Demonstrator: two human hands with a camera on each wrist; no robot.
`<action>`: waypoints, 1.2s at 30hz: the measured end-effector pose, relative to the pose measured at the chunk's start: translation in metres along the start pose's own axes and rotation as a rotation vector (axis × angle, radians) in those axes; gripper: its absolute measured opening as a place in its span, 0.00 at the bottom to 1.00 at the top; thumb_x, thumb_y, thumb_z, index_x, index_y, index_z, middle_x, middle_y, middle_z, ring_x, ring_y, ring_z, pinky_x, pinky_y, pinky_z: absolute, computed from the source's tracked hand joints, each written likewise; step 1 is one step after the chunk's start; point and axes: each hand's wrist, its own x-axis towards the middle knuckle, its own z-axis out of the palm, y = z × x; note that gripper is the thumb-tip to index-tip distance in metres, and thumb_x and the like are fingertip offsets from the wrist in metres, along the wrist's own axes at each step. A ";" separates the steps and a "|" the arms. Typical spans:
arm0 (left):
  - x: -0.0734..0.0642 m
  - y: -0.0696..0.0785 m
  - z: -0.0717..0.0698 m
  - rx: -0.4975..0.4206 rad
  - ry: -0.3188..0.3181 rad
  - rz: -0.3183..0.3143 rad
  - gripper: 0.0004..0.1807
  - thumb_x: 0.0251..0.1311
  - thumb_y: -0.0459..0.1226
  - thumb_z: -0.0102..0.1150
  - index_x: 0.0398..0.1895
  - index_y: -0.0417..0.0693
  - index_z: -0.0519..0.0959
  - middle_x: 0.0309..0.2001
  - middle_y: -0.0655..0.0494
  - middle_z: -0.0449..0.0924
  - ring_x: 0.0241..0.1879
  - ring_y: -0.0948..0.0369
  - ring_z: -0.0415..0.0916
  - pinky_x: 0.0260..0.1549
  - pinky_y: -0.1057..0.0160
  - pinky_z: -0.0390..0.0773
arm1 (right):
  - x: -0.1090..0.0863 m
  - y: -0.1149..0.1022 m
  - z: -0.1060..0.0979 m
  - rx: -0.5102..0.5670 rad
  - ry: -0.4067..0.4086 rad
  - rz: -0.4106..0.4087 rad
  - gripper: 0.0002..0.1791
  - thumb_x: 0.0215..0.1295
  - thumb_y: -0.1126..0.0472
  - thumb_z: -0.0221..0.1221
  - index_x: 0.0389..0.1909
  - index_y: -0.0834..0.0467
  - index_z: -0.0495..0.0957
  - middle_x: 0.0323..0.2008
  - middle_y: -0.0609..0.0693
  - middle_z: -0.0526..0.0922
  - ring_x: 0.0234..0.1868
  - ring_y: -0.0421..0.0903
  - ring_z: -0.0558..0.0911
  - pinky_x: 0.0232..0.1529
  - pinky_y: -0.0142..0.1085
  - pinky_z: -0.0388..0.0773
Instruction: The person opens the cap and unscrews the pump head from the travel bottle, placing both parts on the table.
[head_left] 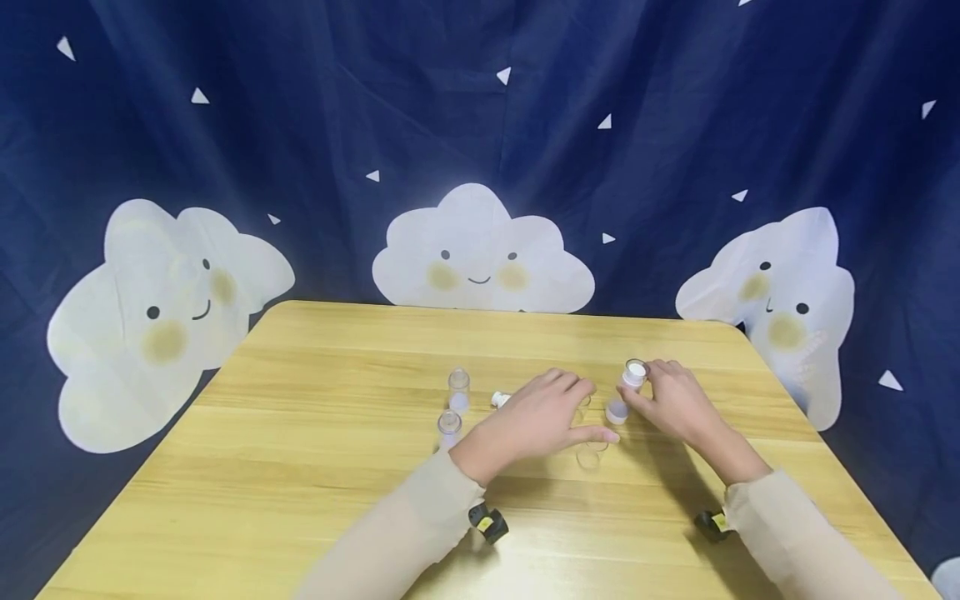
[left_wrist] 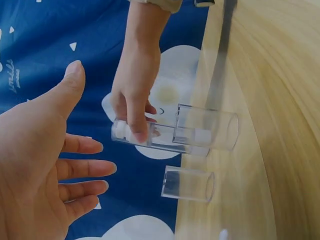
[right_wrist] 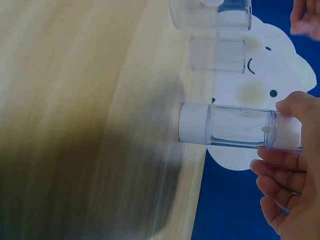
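Note:
My right hand (head_left: 678,404) pinches a clear cylindrical bottle (right_wrist: 237,127) near its top between thumb and fingers. The bottle has a white base (right_wrist: 194,123) and a white collar (right_wrist: 288,131); it stands upright, base close over the tabletop. To its left, my left hand (head_left: 536,417) hovers with thumb and fingers spread, holding nothing. Below and beyond that hand stand two clear open cylinders, a wider one (left_wrist: 220,127) and a narrower one (left_wrist: 189,184). A small white piece (head_left: 500,400) lies at the left hand's far side, partly hidden by it.
Two more clear bottles (head_left: 459,390) stand on the wooden table (head_left: 315,467), left of the left hand. Behind the table's far edge hangs a dark blue curtain (head_left: 322,108) printed with smiling clouds.

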 end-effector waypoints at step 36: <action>0.064 0.022 0.030 0.096 -0.226 0.041 0.41 0.56 0.72 0.45 0.61 0.54 0.73 0.55 0.62 0.75 0.56 0.63 0.68 0.61 0.67 0.62 | -0.039 -0.012 -0.026 0.009 -0.065 -0.065 0.22 0.61 0.45 0.65 0.41 0.61 0.80 0.38 0.52 0.82 0.43 0.56 0.80 0.45 0.54 0.76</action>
